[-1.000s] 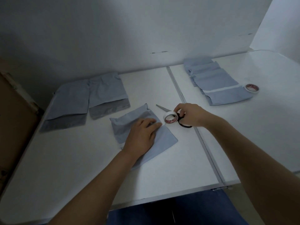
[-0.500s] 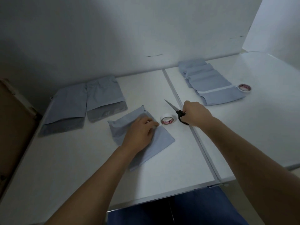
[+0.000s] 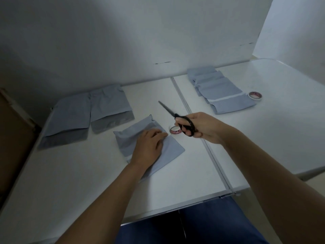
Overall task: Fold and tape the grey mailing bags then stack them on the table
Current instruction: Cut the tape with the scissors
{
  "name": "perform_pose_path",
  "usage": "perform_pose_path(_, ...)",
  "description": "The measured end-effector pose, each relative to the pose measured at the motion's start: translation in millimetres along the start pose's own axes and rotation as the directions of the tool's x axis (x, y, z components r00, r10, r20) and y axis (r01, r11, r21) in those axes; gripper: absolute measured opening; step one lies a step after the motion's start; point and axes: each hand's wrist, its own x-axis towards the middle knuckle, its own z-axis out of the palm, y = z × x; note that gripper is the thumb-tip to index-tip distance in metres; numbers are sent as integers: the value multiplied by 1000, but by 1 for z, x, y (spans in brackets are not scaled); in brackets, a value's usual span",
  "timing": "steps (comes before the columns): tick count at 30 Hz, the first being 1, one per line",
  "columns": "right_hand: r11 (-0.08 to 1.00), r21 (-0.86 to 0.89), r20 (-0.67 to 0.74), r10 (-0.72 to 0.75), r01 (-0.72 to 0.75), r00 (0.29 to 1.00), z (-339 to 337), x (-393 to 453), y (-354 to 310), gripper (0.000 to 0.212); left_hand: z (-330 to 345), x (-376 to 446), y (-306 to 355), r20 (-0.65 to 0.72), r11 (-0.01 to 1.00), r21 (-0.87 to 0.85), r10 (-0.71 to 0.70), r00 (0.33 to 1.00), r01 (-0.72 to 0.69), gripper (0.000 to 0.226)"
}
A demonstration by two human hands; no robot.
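Observation:
A folded grey mailing bag (image 3: 174,149) lies near the middle of the white table (image 3: 88,182). My left hand (image 3: 149,147) presses flat on it with straight fingers. My right hand (image 3: 202,127) grips the black handles of a pair of scissors (image 3: 177,117), lifted above the table with the blades pointing up and to the left. A roll of tape (image 3: 175,130) lies just right of the bag, under the scissors. Two unfolded grey bags (image 3: 70,117) lie flat at the back left.
A row of overlapping folded grey bags (image 3: 223,92) lies at the back right, with a second tape roll (image 3: 255,96) beside it. A metal seam (image 3: 207,147) splits the table in two. A brown board (image 3: 12,138) stands at the left edge; a white wall rises behind.
My right hand has taken the scissors off the table and lifted them over the tape roll. My left hand stays pressed on the folded bag.

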Motion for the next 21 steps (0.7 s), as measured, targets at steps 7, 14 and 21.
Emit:
perform_pose_path(7,916,-350,119,252,-197,960,-6,-34,4,63,2,1,-2,2,1000,-15,-17,1000,17,31)
perform_pose_path(14,776,-522,-133,336,-355,932,1,-39,15,55,2,1,0,-8,1000,-4,-21,1000,21,30)
perform_pose_path(21,814,-489,-156,274,-315,949,11,-29,26,53,2,-1,-1,-23,1000,-7,-12,1000,12,29)
